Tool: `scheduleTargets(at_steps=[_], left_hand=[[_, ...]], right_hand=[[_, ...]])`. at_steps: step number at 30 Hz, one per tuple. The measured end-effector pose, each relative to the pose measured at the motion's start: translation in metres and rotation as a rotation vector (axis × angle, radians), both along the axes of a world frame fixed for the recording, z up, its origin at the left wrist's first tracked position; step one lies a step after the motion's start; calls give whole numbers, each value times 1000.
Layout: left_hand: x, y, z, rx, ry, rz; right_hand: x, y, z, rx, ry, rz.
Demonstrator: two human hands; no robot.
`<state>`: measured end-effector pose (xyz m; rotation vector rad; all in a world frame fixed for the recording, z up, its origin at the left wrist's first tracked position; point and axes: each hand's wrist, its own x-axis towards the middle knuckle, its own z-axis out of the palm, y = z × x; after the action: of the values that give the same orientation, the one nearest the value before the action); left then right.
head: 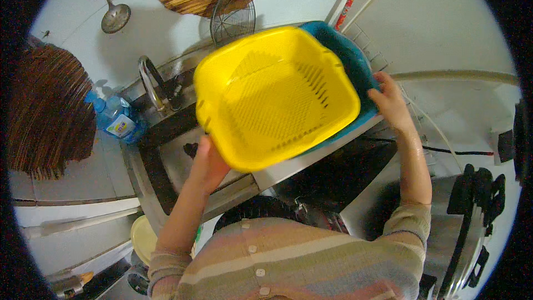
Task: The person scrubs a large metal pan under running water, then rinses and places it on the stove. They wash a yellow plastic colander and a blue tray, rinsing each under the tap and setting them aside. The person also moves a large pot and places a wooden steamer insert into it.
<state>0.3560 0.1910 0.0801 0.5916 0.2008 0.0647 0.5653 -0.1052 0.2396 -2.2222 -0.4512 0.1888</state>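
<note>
A yellow plastic draining basket [275,104] with slotted sides is raised over the sink, tilted so that I look into it. My left hand [210,166] grips its lower left edge; most of those fingers are hidden beneath it. Behind and to the right, partly covered by the basket, is a teal plastic basin [354,62]. The right rim of that basin is between the thumb and fingers of my right hand [389,102]. Below the basket part of the steel sink [175,162] shows, with a small dark thing [190,150] in it.
A curved chrome faucet [150,81] and a blue soap pump bottle [118,118] stand left of the basket. On the wall hang a metal ladle [115,18], a wire strainer [233,16] and woven mats [50,112]. Black-handled utensils [474,196] are at right.
</note>
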Motion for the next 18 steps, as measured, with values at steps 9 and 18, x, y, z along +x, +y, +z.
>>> scheduleTargets(at_steps=[9, 18], left_hand=[[-123, 54, -58, -18, 253, 274], [-185, 108, -66, 200, 550, 433]], right_hand=[[-75, 158, -75, -225, -198, 430], [-93, 210, -118, -371, -503, 390]])
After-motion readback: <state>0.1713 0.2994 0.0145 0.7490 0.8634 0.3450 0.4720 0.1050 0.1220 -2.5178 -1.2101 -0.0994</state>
